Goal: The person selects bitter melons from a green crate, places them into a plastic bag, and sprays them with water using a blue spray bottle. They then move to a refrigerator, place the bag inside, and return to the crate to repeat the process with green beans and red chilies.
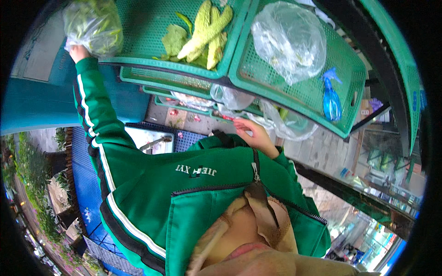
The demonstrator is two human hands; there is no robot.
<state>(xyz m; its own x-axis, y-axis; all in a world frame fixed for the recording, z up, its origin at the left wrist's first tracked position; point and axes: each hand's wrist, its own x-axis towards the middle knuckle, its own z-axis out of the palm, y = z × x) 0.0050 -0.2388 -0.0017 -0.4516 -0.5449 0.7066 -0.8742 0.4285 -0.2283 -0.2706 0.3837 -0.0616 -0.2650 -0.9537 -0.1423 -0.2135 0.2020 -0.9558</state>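
At the upper left, my left hand [78, 53] grips the gathered end of a clear plastic bag [95, 27] filled with green vegetables, blurred but pepper-like in shape. The bag is beside the left end of a green perforated plastic crate [145, 34]. Several pale bitter melons [203, 34] are piled in that crate, with a green chili pepper [184, 21] and a wilted leaf [174, 39] beside them. My right hand [256, 135] hovers before my body with nothing in it, thumb apart from the fingers. Behind it, lower down, are clear plastic bags [288, 122].
A second green crate [350, 86] holds a large clear plastic bag [290, 41] and a blue spray bottle [332, 96]. More crates [165, 77] sit on lower tiers. A dark rack bar [373, 117] runs at the right. Scraps [173, 112] litter the floor near a blue perforated surface [188, 138].
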